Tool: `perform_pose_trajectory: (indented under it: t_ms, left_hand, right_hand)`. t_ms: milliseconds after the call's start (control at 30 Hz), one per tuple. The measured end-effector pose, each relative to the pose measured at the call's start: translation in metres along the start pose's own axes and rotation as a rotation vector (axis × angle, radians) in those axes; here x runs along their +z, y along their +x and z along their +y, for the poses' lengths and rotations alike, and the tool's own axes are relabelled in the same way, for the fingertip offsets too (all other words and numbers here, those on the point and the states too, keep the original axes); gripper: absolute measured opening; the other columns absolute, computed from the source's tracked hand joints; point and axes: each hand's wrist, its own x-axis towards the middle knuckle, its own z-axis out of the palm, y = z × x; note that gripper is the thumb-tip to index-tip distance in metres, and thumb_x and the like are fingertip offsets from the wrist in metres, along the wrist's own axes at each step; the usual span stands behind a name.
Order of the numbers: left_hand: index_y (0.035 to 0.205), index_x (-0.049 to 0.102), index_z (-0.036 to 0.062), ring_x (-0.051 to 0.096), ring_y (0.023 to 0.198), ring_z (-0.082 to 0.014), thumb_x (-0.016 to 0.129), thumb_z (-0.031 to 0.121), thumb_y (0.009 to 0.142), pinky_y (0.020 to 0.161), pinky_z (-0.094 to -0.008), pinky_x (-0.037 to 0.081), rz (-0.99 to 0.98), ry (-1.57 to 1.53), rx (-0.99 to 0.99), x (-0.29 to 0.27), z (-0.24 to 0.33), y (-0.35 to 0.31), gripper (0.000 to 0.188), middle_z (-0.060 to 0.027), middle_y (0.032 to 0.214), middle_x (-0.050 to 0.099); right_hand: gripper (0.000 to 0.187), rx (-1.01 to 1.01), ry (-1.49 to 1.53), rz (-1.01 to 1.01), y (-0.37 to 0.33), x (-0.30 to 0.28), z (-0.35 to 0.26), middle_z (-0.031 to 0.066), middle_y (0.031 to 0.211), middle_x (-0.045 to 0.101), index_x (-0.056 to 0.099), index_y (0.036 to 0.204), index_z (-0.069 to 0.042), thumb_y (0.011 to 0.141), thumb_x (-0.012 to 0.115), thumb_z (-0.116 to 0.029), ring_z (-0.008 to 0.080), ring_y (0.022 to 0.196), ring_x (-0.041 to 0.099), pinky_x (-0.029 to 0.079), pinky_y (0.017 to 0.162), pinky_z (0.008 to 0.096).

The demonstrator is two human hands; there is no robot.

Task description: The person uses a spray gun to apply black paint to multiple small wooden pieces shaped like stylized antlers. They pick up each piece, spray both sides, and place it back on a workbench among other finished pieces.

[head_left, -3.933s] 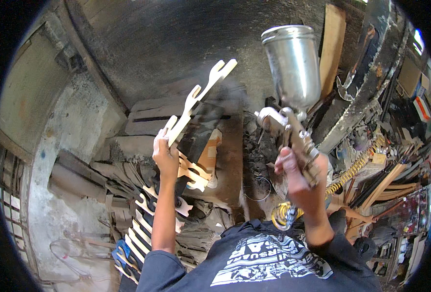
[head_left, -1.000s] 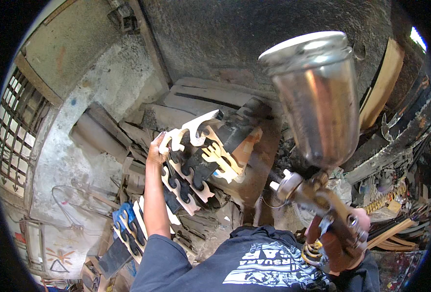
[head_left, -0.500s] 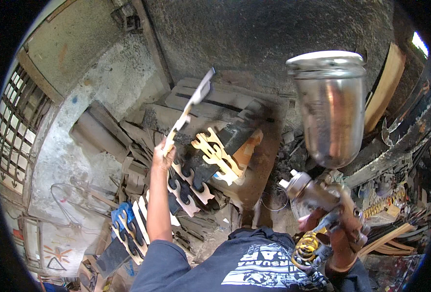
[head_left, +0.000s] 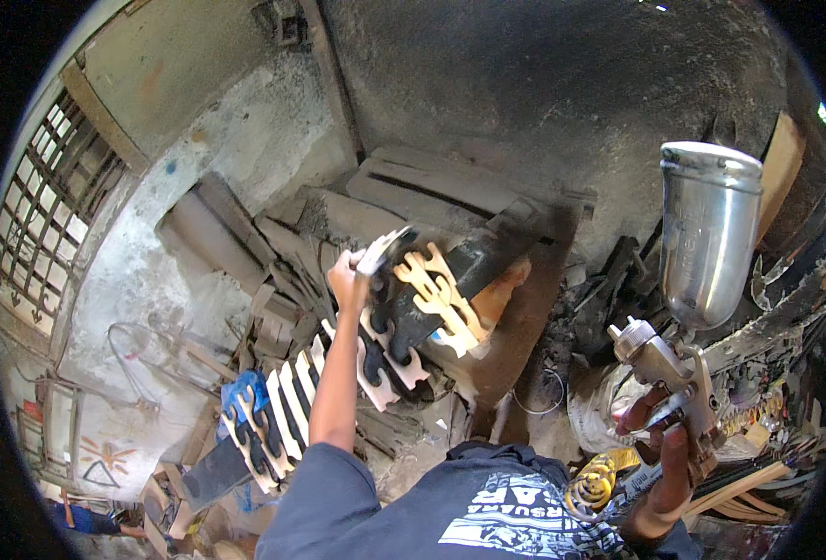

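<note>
My left hand (head_left: 346, 280), arm stretched forward, is closed on one end of a wooden piece (head_left: 385, 250) with pale edges and a dark face, seen almost edge-on and tilted. In my right hand (head_left: 665, 448) is a metal spray gun (head_left: 663, 362), its nozzle pointing up and left. A large silver cup (head_left: 712, 238) stands on top of the gun. Just right of the left hand, pale hook-edged wooden pieces (head_left: 439, 297) lie on a dark board (head_left: 488, 252). More cut pieces (head_left: 380, 359) with black faces lie below them, beside my left forearm.
A yellow coiled hose (head_left: 600, 481) hangs by my right wrist. Several dark-and-pale pieces (head_left: 292, 392) and a blue plastic sheet (head_left: 242, 390) lie at lower left. Wood strips (head_left: 740, 490) are piled at right. A barred window (head_left: 58, 177) is at left; a person (head_left: 96, 516) shows at lower left.
The wooden piece has turned from upright and long to a short, edge-on tilt, with my left hand higher. The spray gun has shifted right in the view, which has also swung.
</note>
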Motion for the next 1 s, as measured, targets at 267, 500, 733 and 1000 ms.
perform_pose_trajectory:
  t_ms: [267, 500, 733, 1000]
  left_hand:
    - [0.083, 0.065, 0.0001, 0.065, 0.064, -0.0241, 0.067, 0.024, 0.082, 0.060, -0.0336, 0.048, 0.080, 0.075, 0.124, -0.009, -0.005, 0.028, 0.024, -0.0163, 0.075, 0.068]
    - [0.094, 0.068, -0.0031, 0.065, 0.071, -0.0126, 0.068, 0.025, 0.083, 0.066, -0.0289, 0.049, 0.000, 0.169, -0.011, -0.013, -0.008, 0.028, 0.030, -0.0146, 0.081, 0.072]
    - [0.089, 0.069, 0.0031, 0.059, 0.066, -0.0086, 0.078, 0.006, 0.073, 0.060, -0.0260, 0.049, -0.363, -0.110, -0.116, 0.001, 0.083, -0.033, 0.018, -0.0031, 0.079, 0.069]
    - [0.102, 0.065, -0.0038, 0.067, 0.090, -0.0127, 0.072, -0.012, 0.076, 0.081, -0.0291, 0.057, -0.816, -0.796, -0.520, 0.007, 0.253, -0.129, 0.028, -0.0080, 0.099, 0.070]
  right_hand:
    - [0.040, -0.062, -0.304, -0.168, -0.011, 0.018, -0.021, 0.0122, 0.081, 0.066, 0.061, 0.109, 0.004, 0.081, 0.070, -0.024, 0.0216, 0.071, 0.065, 0.051, 0.068, 0.0350]
    - [0.021, -0.278, -0.527, -0.470, 0.007, 0.026, -0.024, 0.0178, 0.077, 0.064, 0.065, 0.096, 0.003, 0.077, 0.065, -0.005, 0.0322, 0.061, 0.064, 0.050, 0.057, 0.0366]
    - [0.032, -0.153, -0.194, -0.233, 0.015, 0.026, 0.022, 0.0102, 0.090, 0.065, 0.052, 0.118, 0.006, 0.091, 0.058, -0.010, 0.0154, 0.076, 0.062, 0.048, 0.066, 0.0280]
    - [0.040, -0.112, -0.081, -0.056, 0.063, 0.047, 0.132, 0.0115, 0.104, 0.066, 0.052, 0.118, 0.001, 0.081, 0.064, 0.003, 0.0187, 0.098, 0.062, 0.048, 0.087, 0.0302]
